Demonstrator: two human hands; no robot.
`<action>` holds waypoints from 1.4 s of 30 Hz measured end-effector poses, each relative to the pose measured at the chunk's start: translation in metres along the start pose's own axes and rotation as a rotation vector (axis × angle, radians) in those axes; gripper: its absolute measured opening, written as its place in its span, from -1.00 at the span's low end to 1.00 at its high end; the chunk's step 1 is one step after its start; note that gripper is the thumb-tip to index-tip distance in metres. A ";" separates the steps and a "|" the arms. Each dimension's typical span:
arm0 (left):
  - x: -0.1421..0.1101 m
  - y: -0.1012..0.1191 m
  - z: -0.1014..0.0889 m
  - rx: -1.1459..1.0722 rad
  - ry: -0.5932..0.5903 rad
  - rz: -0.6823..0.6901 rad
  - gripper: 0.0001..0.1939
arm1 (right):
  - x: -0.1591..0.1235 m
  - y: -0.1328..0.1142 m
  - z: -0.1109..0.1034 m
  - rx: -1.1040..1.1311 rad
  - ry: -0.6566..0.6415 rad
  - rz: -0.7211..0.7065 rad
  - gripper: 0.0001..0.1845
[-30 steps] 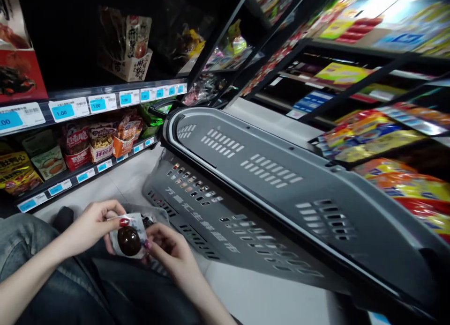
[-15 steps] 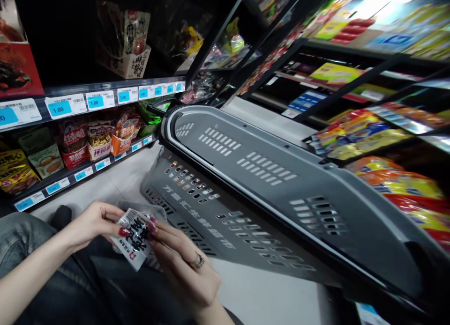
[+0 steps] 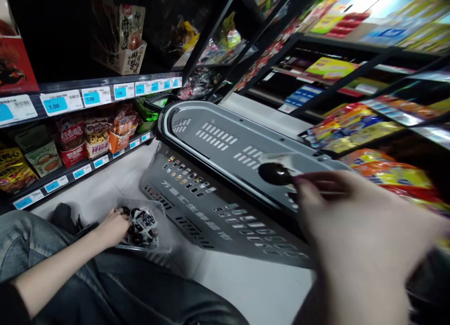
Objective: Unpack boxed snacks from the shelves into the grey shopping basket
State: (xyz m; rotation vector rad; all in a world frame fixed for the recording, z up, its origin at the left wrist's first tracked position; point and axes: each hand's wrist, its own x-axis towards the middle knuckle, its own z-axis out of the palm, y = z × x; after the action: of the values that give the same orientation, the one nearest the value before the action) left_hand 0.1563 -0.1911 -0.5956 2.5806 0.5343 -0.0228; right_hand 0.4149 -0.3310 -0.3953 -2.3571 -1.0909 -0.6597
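So the left forearm angles up and inward over the jeans [image 3: 147, 287], and the left hand [image 3: 114, 226] is palm-down with its fingers dipping into a clear plastic tub [image 3: 163, 231]. Can't tell if it's actually gripping anything in there. The tub's got a bunch of dark little packets [image 3: 137, 238] and sits near the leg, just beside the grey basket [image 3: 190, 177]. Right hand [image 3: 351, 208] is way up close to the camera and pretty blurry, reaching in from the right, thumb and fingers pinching one dark snack packet [image 3: 274, 173] by its edge. From this angle that packet is in front of the basket's inside wall, no clue how high up.

Writing: the basket's side has white characters, starts with 万 and ends in 生鲜超市. A white packet [image 3: 145, 220] in the tub has bold black characters, too small to read. Shelf tags [image 3: 93, 98] say 1.00 on blue, and the beige display box [image 3: 128, 58] looks like 麻酱. The red pouch [image 3: 70, 133] below has white characters, can't swear to them.
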 end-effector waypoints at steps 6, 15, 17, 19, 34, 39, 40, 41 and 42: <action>0.003 -0.005 0.021 0.142 -0.067 0.138 -0.82 | 0.056 0.038 0.038 -0.231 -0.552 0.249 -0.83; 0.000 0.000 0.019 0.162 -0.043 0.168 -0.85 | -0.050 -0.057 0.034 0.154 -0.146 -0.379 -0.76; -0.001 0.003 0.012 0.154 -0.017 0.154 -0.84 | -0.089 -0.083 0.067 0.129 -0.743 -0.491 -0.89; -0.003 0.005 0.001 0.150 0.018 0.134 -0.83 | -0.117 -0.092 0.105 0.063 -1.014 -0.507 -0.88; -0.013 0.001 -0.049 -0.671 0.047 -0.158 -0.50 | -0.107 -0.072 0.136 0.535 -1.174 -0.202 -0.92; -0.022 0.019 -0.072 -1.264 -0.156 -0.181 -0.50 | -0.095 -0.079 0.088 1.352 -1.167 0.243 -0.65; -0.025 0.025 -0.076 -1.316 -0.184 -0.206 -0.57 | -0.096 -0.081 0.081 1.452 -1.142 0.315 -0.62; -0.027 0.031 -0.080 -1.345 -0.191 -0.227 -0.64 | -0.097 -0.083 0.076 1.490 -1.119 0.347 -0.61; -0.030 0.036 -0.082 -1.358 -0.184 -0.240 -0.69 | -0.097 -0.084 0.072 1.503 -1.098 0.363 -0.63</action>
State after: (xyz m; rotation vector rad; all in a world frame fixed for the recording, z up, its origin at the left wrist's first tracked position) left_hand 0.1354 -0.1911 -0.5032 1.1771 0.5134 0.0181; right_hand 0.3100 -0.2959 -0.4925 -1.2531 -0.8575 1.3189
